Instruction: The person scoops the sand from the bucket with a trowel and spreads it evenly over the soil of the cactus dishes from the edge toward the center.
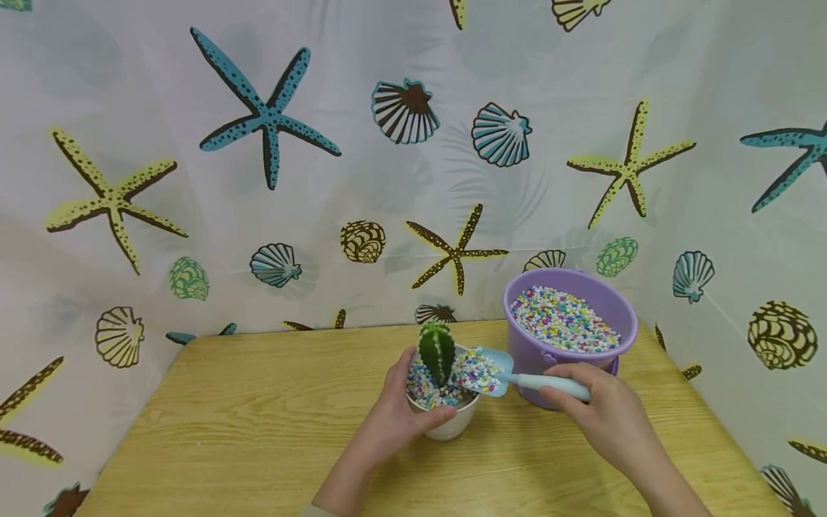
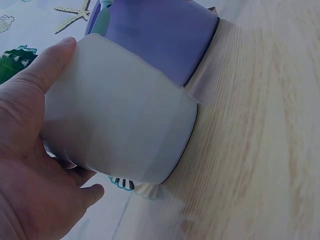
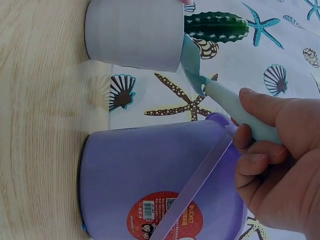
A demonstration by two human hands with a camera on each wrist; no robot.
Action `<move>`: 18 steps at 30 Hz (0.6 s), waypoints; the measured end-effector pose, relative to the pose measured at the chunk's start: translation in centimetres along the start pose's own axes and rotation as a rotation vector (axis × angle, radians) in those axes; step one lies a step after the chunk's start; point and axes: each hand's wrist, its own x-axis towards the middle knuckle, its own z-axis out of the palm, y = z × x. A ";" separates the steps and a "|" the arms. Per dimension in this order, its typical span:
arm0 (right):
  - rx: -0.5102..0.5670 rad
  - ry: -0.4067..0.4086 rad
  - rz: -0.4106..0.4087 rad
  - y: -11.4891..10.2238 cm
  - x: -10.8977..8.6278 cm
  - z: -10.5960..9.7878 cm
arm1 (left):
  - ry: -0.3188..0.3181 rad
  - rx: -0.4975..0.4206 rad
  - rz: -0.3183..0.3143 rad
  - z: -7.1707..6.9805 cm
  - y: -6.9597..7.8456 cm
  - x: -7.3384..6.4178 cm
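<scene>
A white pot (image 1: 446, 431) holds a green cactus (image 1: 436, 353) standing in multicoloured pebbles (image 1: 423, 390). My left hand (image 1: 400, 413) grips the pot from the left, thumb across its near side and fingers round behind; the left wrist view shows the thumb at the rim of the pot (image 2: 120, 110). My right hand (image 1: 604, 409) holds a small light blue shovel (image 1: 554, 385) by its handle. Its blade, heaped with pebbles (image 1: 477, 370), overlaps the pot's right rim, close beside the cactus. In the right wrist view, fingers and thumb curl round the shovel's handle (image 3: 235, 102).
Right behind the shovel stands a purple bucket (image 1: 536, 345), well filled with the same pebbles (image 1: 562, 319). Its handle (image 3: 195, 182) hangs down the side across a red label (image 3: 142, 217). Everything stands on a wooden table (image 1: 271, 416) before a starfish-and-shell curtain (image 1: 362, 172).
</scene>
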 end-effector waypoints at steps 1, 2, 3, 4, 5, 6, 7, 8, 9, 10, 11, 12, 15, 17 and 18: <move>-0.007 0.002 -0.002 0.0 0.0 0.0 | 0.002 0.001 0.001 0.0 0.0 0.0; -0.012 0.003 -0.004 0.0 0.0 0.0 | 0.005 0.003 0.002 0.1 0.0 0.0; -0.016 0.002 -0.003 -0.1 0.0 0.0 | 0.008 0.001 0.002 0.2 0.0 0.0; -0.020 0.000 -0.001 -0.1 0.0 -0.1 | 0.011 -0.002 0.003 0.2 0.0 -0.1; -0.023 -0.003 0.001 -0.2 0.0 -0.1 | 0.014 -0.006 0.004 0.3 0.1 -0.1; -0.026 -0.003 0.000 -0.2 0.0 -0.1 | 0.018 -0.009 0.006 0.3 0.1 -0.1; -0.028 -0.005 0.001 -0.2 0.0 -0.1 | 0.023 -0.010 0.007 0.4 0.1 -0.1; -0.031 -0.005 0.002 -0.3 0.0 -0.1 | 0.027 -0.013 0.009 0.4 0.1 -0.2; -0.036 -0.006 0.001 -0.3 -0.1 -0.2 | 0.031 -0.016 0.011 0.5 0.1 -0.2; -0.039 -0.004 -0.001 -0.3 -0.1 -0.2 | 0.036 -0.018 0.013 0.5 0.1 -0.3; -0.042 -0.001 -0.006 -0.3 0.0 -0.2 | 0.040 -0.019 0.013 0.5 0.2 -0.3; -0.045 0.002 -0.011 -0.4 0.0 -0.2 | 0.047 -0.020 0.013 0.6 0.2 -0.4; -0.054 0.012 -0.028 -0.4 0.0 -0.2 | 0.067 -0.017 0.016 0.7 0.3 -0.4; -0.060 0.019 -0.040 -0.5 0.0 -0.2 | 0.082 -0.015 0.017 0.8 0.4 -0.5; -0.064 0.021 -0.044 -0.5 0.0 -0.2 | 0.090 -0.013 0.019 0.9 0.4 -0.5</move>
